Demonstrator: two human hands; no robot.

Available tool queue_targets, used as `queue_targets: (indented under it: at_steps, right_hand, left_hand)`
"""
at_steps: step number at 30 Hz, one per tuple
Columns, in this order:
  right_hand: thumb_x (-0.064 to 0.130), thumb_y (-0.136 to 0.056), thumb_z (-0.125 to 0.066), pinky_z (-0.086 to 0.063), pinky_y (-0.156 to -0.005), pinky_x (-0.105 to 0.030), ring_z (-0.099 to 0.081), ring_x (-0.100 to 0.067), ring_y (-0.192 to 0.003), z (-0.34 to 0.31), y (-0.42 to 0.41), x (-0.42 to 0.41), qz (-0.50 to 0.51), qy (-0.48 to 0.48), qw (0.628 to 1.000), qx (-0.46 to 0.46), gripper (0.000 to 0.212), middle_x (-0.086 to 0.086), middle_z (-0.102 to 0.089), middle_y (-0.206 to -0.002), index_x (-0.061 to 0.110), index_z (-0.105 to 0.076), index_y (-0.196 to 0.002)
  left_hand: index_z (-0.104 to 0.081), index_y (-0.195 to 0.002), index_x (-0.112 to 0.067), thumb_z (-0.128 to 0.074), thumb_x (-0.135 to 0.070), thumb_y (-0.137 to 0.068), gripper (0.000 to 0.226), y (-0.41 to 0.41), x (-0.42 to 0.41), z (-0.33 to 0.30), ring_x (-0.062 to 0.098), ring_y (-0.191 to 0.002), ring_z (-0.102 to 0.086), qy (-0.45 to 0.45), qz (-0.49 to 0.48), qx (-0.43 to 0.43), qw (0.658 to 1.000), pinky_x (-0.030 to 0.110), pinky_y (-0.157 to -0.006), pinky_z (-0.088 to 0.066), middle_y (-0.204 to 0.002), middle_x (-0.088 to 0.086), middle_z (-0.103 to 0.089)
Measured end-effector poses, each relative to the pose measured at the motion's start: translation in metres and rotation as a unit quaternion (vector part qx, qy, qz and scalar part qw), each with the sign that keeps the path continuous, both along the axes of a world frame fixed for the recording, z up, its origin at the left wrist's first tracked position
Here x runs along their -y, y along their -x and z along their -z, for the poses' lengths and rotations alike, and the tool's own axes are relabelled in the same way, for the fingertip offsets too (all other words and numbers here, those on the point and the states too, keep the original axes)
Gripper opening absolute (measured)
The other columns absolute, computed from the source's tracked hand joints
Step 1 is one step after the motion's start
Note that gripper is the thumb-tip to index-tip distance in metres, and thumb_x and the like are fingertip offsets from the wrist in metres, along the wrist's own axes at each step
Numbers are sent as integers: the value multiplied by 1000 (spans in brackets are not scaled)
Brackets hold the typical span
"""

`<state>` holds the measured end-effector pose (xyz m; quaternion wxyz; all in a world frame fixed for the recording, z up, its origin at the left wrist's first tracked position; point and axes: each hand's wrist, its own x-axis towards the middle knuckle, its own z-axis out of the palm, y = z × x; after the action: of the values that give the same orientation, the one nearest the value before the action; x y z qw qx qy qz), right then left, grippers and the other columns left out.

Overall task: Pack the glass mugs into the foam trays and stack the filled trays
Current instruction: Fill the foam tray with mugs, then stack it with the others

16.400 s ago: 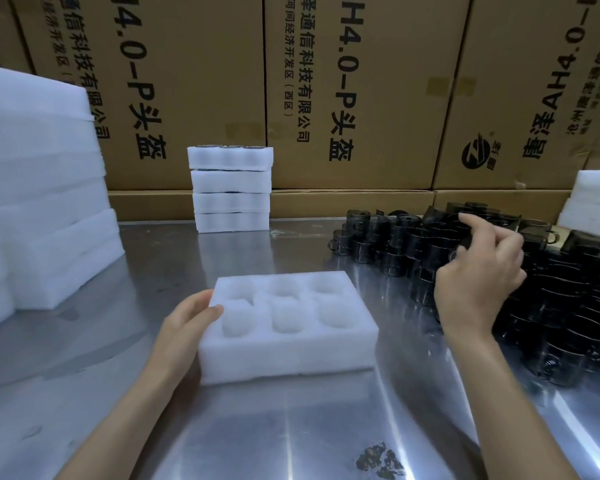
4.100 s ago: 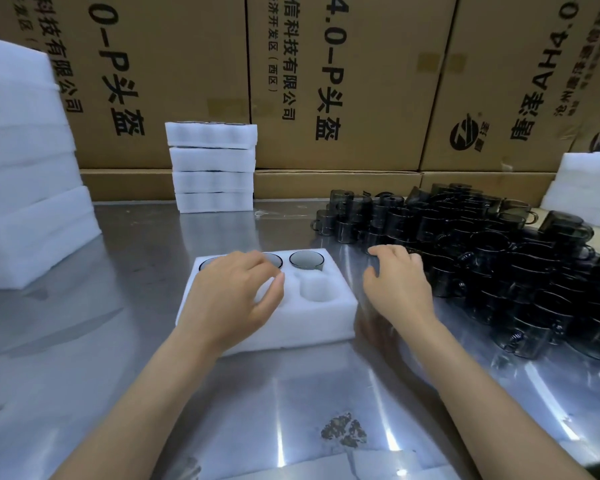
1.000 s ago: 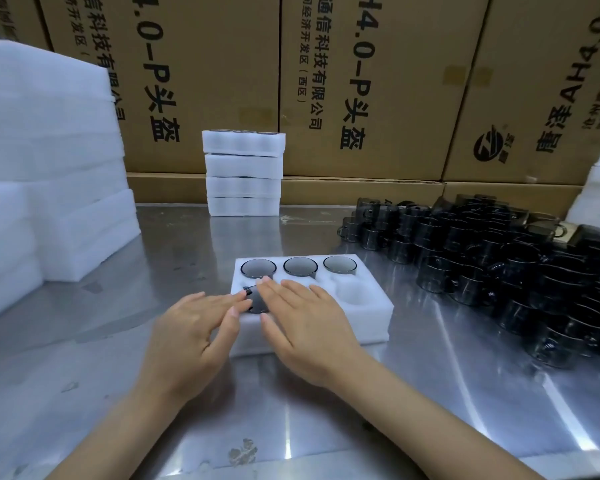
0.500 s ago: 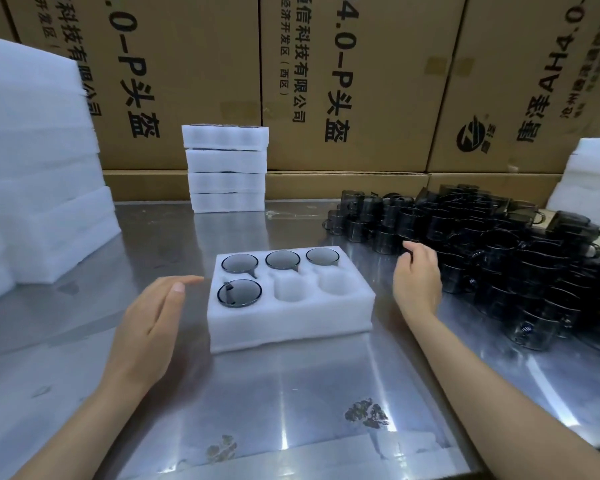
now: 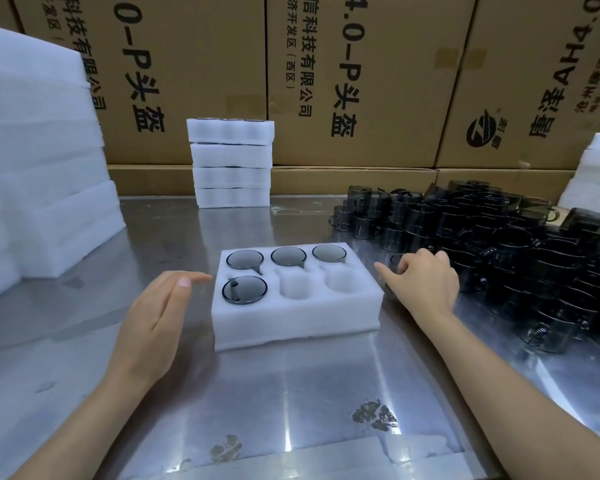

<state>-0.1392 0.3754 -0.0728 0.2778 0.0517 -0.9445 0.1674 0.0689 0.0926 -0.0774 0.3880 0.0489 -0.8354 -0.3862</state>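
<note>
A white foam tray (image 5: 293, 323) lies in the middle of the steel table. Dark glass mugs fill its three back pockets (image 5: 288, 256) and the front left pocket (image 5: 245, 289). The front middle and front right pockets are empty. My left hand (image 5: 156, 320) hovers open just left of the tray, palm toward it, holding nothing. My right hand (image 5: 425, 280) is just right of the tray at the near edge of the loose mug pile (image 5: 506, 247). Its thumb and curled fingers sit around one dark mug (image 5: 396, 264), most of which is hidden.
A stack of filled foam trays (image 5: 231, 164) stands at the back by the cardboard boxes (image 5: 361, 64). Tall piles of white foam stand at the left (image 5: 39, 168) and at the far right (image 5: 596, 174). Bare steel table (image 5: 291, 393) lies in front of the tray.
A second ago both hands pressed a mug into the front left pocket. Since then the left hand has drawn back beside the tray and the right hand has gone to the mug pile.
</note>
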Motion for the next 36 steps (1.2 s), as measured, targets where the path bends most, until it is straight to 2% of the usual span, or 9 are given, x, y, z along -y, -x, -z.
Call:
queue_targets:
  at_steps: [2,5,9,12,15,20,28,33,36]
  right_hand:
    - [53,-84,-59,-34,-67,-33,-38,-21,-81,-1,-3,1,-6,-22,1000,-11,43,3,-53,-68,19,-58,-57]
    - [40,-89,-59,-29,-70,-32,-33,-19,-82,-5,-9,2,-31,-15,999,-38,30,7,-52,-67,18,-67,-70]
    - [27,-91,-60,-30,-55,-27,-43,-22,-84,-23,-26,10,-138,154,969,-134,18,8,-52,-69,15,-63,-79]
    - [23,-91,-59,-36,-58,-25,-42,-16,-84,-35,-51,24,-239,235,919,-208,10,11,-56,-73,16,-63,-85]
    - [21,-91,-55,-40,-61,-27,-47,-20,-84,-37,-75,40,-312,173,893,-274,17,6,-62,-80,9,-66,-86]
    - [27,-90,-52,-31,-46,-22,-49,-19,-77,-29,-96,61,-361,48,891,-272,22,7,-61,-75,12,-65,-80]
    - [34,-89,-53,-26,-57,-14,-49,-22,-66,-26,-97,73,-346,32,902,-256,28,5,-60,-67,14,-71,-81]
    - [35,-88,-52,-44,-50,-27,-51,-25,-64,-20,-97,82,-367,27,895,-252,30,2,-58,-62,13,-71,-79]
    - [34,-89,-49,-44,-49,-33,-47,-25,-63,-20,-99,84,-374,21,900,-221,33,0,-55,-61,11,-67,-75]
  left_hand:
    - [-63,-95,-36,-25,-46,-91,39,-1,0,-1,-10,-96,-53,2,3,-5,1000,4,-82,-35,-104,-20,-63]
    - [-63,-95,-36,-25,-49,-90,41,-2,-1,-2,-6,-98,-54,-2,6,-7,1000,6,-82,-36,-105,-21,-63]
    - [-63,-95,-37,-25,-49,-90,40,-2,-1,-1,-4,-99,-54,-2,9,-8,1000,7,-83,-37,-103,-23,-62]
    - [-62,-94,-39,-26,-46,-92,37,-1,-2,0,-3,-99,-55,1,11,-3,1000,7,-83,-37,-103,-24,-61]
    - [-62,-94,-40,-26,-45,-92,36,0,-4,0,-3,-99,-55,4,14,0,1000,7,-82,-36,-103,-24,-60]
    - [-62,-95,-41,-26,-47,-92,36,0,-3,1,-2,-100,-55,1,14,1,1000,8,-82,-37,-103,-23,-61]
    - [-62,-95,-41,-26,-48,-92,37,2,-6,2,1,-100,-56,3,23,8,1000,12,-82,-39,-103,-21,-61]
    - [-64,-96,-36,-26,-48,-92,40,4,-8,3,2,-100,-56,8,29,7,1000,14,-83,-39,-102,-19,-60]
    - [-64,-96,-36,-26,-50,-92,41,4,-9,4,4,-103,-56,9,31,11,999,17,-84,-40,-103,-17,-59]
